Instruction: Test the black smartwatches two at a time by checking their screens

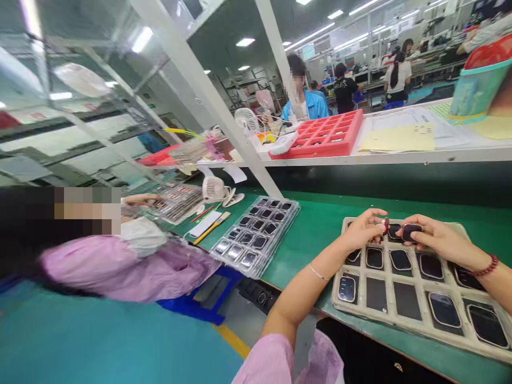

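Note:
My right hand (434,237) grips a dark, rounded-square smartwatch body (412,232) between thumb and fingers, above the far row of a beige foam tray (387,290). Close on its left, my left hand (368,230) is closed in a pinch on a small red piece (385,226) whose kind I cannot make out. Several smartwatch bodies with dark screens and pale rims lie in the tray's compartments, such as one smartwatch (445,309) in the near row. Two near-row compartments show only their dark bottoms.
Stacked clear plastic trays (276,242) of watch bodies stand left on the green bench (316,234). Beyond are a brush (212,228), a white box (205,224) and a small fan (216,188). A co-worker in pink (132,266) sits at left. The shelf above carries a red tray (324,133).

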Demonstrator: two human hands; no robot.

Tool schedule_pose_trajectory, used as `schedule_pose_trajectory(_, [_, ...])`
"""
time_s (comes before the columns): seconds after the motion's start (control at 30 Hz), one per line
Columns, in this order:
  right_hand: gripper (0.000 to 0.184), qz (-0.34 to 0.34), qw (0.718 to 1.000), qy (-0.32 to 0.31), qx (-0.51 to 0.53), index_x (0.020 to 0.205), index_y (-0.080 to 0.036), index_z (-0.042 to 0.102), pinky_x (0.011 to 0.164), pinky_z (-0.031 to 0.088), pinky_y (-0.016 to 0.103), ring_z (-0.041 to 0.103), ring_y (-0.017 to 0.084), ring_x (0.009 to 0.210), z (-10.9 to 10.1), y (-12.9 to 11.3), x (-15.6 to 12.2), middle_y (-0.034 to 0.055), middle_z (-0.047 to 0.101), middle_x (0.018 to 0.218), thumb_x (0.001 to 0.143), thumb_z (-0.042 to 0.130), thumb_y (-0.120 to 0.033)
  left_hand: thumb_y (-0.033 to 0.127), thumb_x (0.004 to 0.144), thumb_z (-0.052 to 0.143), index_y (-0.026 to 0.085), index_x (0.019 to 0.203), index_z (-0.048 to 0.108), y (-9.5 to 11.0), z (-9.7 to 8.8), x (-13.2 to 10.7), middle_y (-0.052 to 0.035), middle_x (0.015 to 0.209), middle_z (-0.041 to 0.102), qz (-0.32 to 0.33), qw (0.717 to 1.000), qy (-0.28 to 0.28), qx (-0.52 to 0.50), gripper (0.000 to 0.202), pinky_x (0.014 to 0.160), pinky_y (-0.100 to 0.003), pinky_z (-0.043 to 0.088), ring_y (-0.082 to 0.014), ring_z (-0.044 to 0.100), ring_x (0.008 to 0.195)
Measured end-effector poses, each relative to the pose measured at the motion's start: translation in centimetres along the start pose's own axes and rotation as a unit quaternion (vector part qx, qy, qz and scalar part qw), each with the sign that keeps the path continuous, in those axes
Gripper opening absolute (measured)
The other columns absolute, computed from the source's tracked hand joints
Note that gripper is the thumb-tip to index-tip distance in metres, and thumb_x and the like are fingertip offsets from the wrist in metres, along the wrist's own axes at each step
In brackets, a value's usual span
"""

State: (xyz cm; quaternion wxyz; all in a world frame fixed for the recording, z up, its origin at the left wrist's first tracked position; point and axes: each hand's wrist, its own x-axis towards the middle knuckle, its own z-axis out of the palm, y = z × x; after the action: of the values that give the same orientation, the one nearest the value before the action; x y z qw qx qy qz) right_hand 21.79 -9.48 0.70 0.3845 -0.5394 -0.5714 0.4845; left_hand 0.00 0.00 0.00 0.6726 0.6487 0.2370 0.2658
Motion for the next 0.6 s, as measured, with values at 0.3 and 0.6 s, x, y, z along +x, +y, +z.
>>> schedule_pose_trajectory(0.3, [0.015,-0.096,0.961,-0.026,-0.258,0.100,-0.025,0.069,0.069,0.050,0.033,0.067,0.021,0.074,2.1,-4.2,-3.8,0.0032,0.073,0.093,0.093,0.058,-0.032,0.047,0.076,0.076,0.019,0.121,0.051,0.3,0.1,0.0,0.0009,0.094,0.057,-0.015,1.000,-0.002,-0.011,0.059,0.054,-0.020,0.040,-0.0036,0.054,0.056])
schedule_pose_trajectory(0.6, [0.010,-0.152,0.829,-0.111,-0.526,0.086,-0.022,0.065,0.058,0.048,0.034,0.072,0.027,0.072,7.4,-4.7,-7.4,0.0054,0.074,0.082,0.083,0.065,-0.013,0.047,0.082,0.071,0.016,0.127,0.054,0.1,0.0,-0.1,-0.0043,0.098,0.064,-0.032,0.999,0.008,-0.006,0.058,0.056,-0.019,0.042,-0.0084,0.064,0.065])
